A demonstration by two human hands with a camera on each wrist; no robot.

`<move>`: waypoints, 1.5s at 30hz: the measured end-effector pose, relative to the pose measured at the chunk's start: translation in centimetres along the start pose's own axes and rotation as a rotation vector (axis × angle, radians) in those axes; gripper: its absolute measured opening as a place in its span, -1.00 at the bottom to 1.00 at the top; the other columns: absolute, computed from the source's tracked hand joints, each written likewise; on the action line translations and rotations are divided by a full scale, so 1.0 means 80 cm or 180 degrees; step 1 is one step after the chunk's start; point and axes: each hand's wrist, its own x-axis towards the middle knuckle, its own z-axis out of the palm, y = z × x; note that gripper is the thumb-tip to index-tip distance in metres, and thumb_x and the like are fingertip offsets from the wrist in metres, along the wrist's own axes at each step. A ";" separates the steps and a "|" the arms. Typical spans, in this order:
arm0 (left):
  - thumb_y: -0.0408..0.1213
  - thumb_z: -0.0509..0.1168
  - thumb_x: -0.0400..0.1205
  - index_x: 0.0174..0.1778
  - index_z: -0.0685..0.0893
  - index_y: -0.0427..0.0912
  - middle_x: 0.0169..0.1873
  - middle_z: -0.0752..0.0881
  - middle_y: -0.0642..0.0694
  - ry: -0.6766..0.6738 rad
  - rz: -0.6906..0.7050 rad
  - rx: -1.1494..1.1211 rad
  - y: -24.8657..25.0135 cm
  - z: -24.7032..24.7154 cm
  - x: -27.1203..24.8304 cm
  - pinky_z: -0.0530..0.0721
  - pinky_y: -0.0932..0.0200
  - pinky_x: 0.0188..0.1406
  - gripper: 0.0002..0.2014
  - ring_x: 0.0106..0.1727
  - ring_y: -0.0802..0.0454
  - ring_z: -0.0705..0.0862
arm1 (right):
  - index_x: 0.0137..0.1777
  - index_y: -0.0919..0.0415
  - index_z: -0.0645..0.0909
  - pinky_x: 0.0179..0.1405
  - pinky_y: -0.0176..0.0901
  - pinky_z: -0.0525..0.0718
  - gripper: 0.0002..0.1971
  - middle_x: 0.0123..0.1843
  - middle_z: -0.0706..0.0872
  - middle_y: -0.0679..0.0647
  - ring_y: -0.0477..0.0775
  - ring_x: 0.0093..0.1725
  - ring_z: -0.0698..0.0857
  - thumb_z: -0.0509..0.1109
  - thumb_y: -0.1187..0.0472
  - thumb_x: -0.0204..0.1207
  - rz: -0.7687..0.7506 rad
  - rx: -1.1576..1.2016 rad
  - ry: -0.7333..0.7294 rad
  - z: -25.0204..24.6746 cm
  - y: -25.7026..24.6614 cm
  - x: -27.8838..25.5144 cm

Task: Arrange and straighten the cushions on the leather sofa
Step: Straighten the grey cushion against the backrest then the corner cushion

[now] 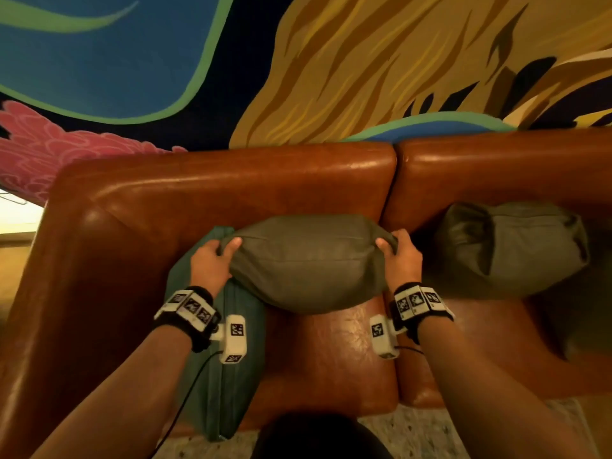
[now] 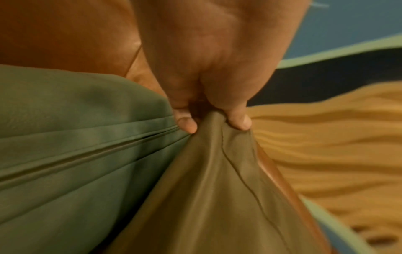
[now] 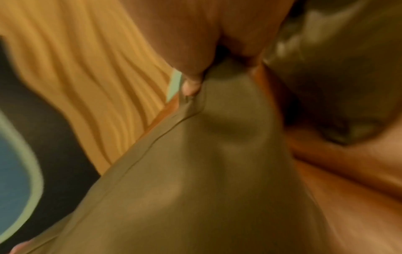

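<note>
An olive-grey cushion (image 1: 308,263) leans against the backrest of the brown leather sofa (image 1: 231,180). My left hand (image 1: 215,256) grips its top left corner and my right hand (image 1: 397,253) grips its top right corner. In the left wrist view my left hand (image 2: 214,120) pinches the bunched olive cushion (image 2: 213,189) fabric, and the teal cushion (image 2: 76,146) lies beside it. In the right wrist view my right hand (image 3: 213,73) holds the olive cushion (image 3: 206,171) corner. The teal cushion (image 1: 228,369) lies on the seat under my left wrist. A second olive cushion (image 1: 510,246) sits on the right seat.
The sofa's left armrest (image 1: 66,293) closes off the left side. A painted mural wall (image 1: 298,61) rises behind the backrest. Pale speckled floor (image 1: 414,429) shows in front of the seat edge. The seat (image 1: 337,342) in front of the held cushion is bare leather.
</note>
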 end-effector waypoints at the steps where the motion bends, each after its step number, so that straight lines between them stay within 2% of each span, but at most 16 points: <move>1: 0.05 0.37 0.66 -0.22 0.61 -0.32 -0.26 0.73 -0.30 0.0096 0.0017 -0.0020 0.000 -0.008 0.004 0.82 -0.12 -0.27 -0.57 -0.18 -0.27 0.77 | 0.11 0.21 0.60 -0.09 -0.13 0.55 -0.79 -0.15 0.74 0.11 0.19 -0.06 0.71 0.40 0.07 0.66 -0.0232 0.0102 -0.0034 -0.006 -0.005 0.001; 6: -0.12 0.39 0.69 -0.26 0.62 -0.38 -0.37 0.65 -0.18 0.0174 0.0045 0.0075 0.002 -0.036 0.012 0.47 0.26 -0.50 -0.63 -0.32 -0.09 0.58 | 0.03 0.08 0.61 -0.10 0.01 0.70 -0.72 -0.17 0.77 0.09 0.16 -0.13 0.73 0.33 -0.14 0.66 -0.0647 -0.0160 -0.0185 -0.002 -0.011 0.014; 9: -0.15 0.41 0.67 -0.08 0.71 -0.49 -0.22 0.73 -0.35 0.0050 -0.0042 -0.0082 0.010 -0.043 0.013 0.61 0.34 -0.61 -0.64 -0.37 -0.02 0.65 | 0.08 0.05 0.59 -0.07 0.08 0.73 -0.72 -0.11 0.79 0.16 0.25 -0.09 0.75 0.27 -0.16 0.68 -0.0741 -0.0385 -0.0094 0.009 -0.007 0.022; 11: -0.13 0.43 0.65 -0.05 0.71 -0.50 -0.17 0.77 -0.41 0.0069 -0.0012 -0.0219 0.023 -0.043 0.012 0.70 0.25 -0.54 -0.61 -0.30 -0.15 0.73 | 0.16 0.07 0.60 -0.03 0.10 0.73 -0.72 -0.03 0.79 0.25 0.32 -0.02 0.75 0.25 -0.11 0.71 -0.0580 -0.0450 -0.0053 0.014 -0.001 0.028; 16: -0.08 0.50 0.57 -0.11 0.70 -0.35 -0.26 0.78 -0.28 0.0400 0.0432 -0.0491 0.118 -0.027 -0.009 0.78 0.09 -0.50 -0.66 -0.38 -0.12 0.78 | 0.52 -0.08 0.50 0.46 0.34 0.44 -0.58 0.55 0.41 0.27 0.42 0.51 0.43 0.34 -0.02 0.67 0.0365 -0.1238 0.0073 0.010 -0.006 0.035; 19: -0.12 0.52 0.54 -0.10 0.70 -0.27 -0.34 0.75 -0.18 0.0166 0.0743 -0.0638 0.181 0.006 -0.029 0.75 0.07 -0.61 -0.73 -0.46 -0.04 0.78 | 0.67 -0.06 0.33 0.63 0.21 0.36 -0.29 0.66 0.37 0.13 0.15 0.63 0.37 0.46 -0.15 0.55 -0.1122 -0.0130 -0.0721 0.016 -0.070 0.010; 21: -0.07 0.49 0.56 -0.10 0.68 -0.17 -0.34 0.73 -0.08 -0.0044 0.1108 -0.0467 0.215 0.039 -0.044 0.73 0.13 -0.56 -0.76 -0.40 0.03 0.77 | 0.73 -0.02 0.19 0.69 0.06 0.24 -0.02 0.72 0.32 0.06 0.02 0.70 0.28 0.51 -0.32 0.37 -0.1798 -0.0155 -0.1420 0.032 -0.105 -0.016; 22: -0.02 0.45 0.58 -0.08 0.69 -0.12 -0.30 0.74 -0.02 -0.0224 0.1280 -0.0419 0.225 0.054 -0.049 0.75 0.13 -0.39 -0.77 -0.29 0.03 0.78 | 0.74 0.01 0.17 0.68 0.03 0.24 0.07 0.72 0.32 0.06 0.02 0.70 0.27 0.54 -0.33 0.30 -0.1852 -0.0233 -0.1455 0.038 -0.110 -0.021; 24: 0.02 0.34 0.67 0.02 0.76 -0.08 -0.12 0.79 0.00 -0.0767 0.1452 -0.0369 0.224 0.077 -0.052 0.68 0.13 -0.03 -0.75 -0.02 0.03 0.77 | 0.68 0.09 0.33 0.55 -0.07 0.44 -0.09 0.57 0.55 0.05 0.01 0.56 0.50 0.62 -0.09 0.35 -0.1390 0.0182 -0.1047 0.040 -0.104 -0.015; 26: 0.00 0.24 0.75 -0.03 0.80 -0.10 -0.12 0.81 -0.06 -0.1033 0.1227 -0.0343 0.187 0.099 -0.044 0.66 0.06 0.06 -0.70 -0.01 -0.04 0.77 | 0.49 0.17 0.58 0.31 -0.08 0.59 -0.48 0.34 0.74 0.20 0.18 0.37 0.68 0.51 0.12 0.53 -0.0616 0.0195 -0.0502 0.030 -0.075 0.000; 29: 0.03 0.14 0.79 -0.08 0.76 -0.22 -0.27 0.73 -0.19 -0.0833 -0.0491 -0.0612 0.083 0.117 -0.023 0.71 0.03 -0.22 -0.57 -0.32 -0.12 0.72 | 0.32 0.33 0.69 0.22 0.06 0.62 -0.67 0.23 0.75 0.43 0.45 0.27 0.69 0.32 0.17 0.66 0.0298 -0.0002 -0.0009 0.021 -0.020 0.025; 32: 0.13 0.13 0.74 0.37 0.59 -0.44 0.19 0.72 -0.39 -0.0802 -0.1543 -0.0551 -0.017 0.129 0.000 0.78 -0.06 0.01 -0.37 0.06 -0.31 0.77 | 0.34 0.31 0.66 0.25 0.07 0.59 -0.64 0.24 0.75 0.36 0.40 0.27 0.69 0.35 0.08 0.67 0.0635 0.0393 0.0229 0.014 0.021 0.037; 35: 0.23 0.14 0.68 0.53 0.44 -0.41 0.42 0.60 -0.38 -0.0367 -0.1722 -0.0556 -0.048 0.127 0.032 0.71 -0.21 0.28 -0.24 0.36 -0.38 0.63 | 0.20 0.26 0.64 0.21 0.16 0.64 -0.70 0.06 0.74 0.23 0.34 0.17 0.72 0.40 0.04 0.64 0.0704 0.0668 0.0646 0.006 0.041 0.050; 39: 0.05 0.26 0.73 0.44 0.52 -0.31 0.29 0.63 -0.23 -0.0522 -0.2003 -0.1829 -0.033 0.117 0.053 0.72 -0.08 0.07 -0.48 0.29 -0.23 0.63 | 0.14 0.29 0.64 0.22 0.18 0.62 -0.67 0.12 0.74 0.31 0.36 0.17 0.71 0.37 -0.01 0.66 0.1038 0.0656 0.0810 0.000 0.056 0.061; 41: 0.01 0.39 0.66 0.35 0.58 -0.32 0.21 0.68 -0.22 -0.0472 -0.2123 -0.2124 -0.038 0.114 0.062 0.73 -0.09 0.14 -0.49 0.24 -0.22 0.67 | 0.19 0.30 0.63 0.24 0.19 0.61 -0.62 0.17 0.73 0.35 0.38 0.20 0.70 0.31 -0.05 0.68 0.1100 0.0580 0.0802 0.002 0.059 0.062; 45: 0.19 0.67 0.23 0.43 0.60 -0.34 0.17 0.78 -0.25 -0.0401 -0.1765 -0.2049 -0.062 0.109 0.066 0.70 -0.29 0.31 -0.04 0.21 -0.22 0.76 | 0.35 0.24 0.55 0.20 0.10 0.60 -0.57 0.22 0.71 0.31 0.32 0.20 0.68 0.31 -0.07 0.68 0.1097 0.0653 0.0898 -0.004 0.057 0.059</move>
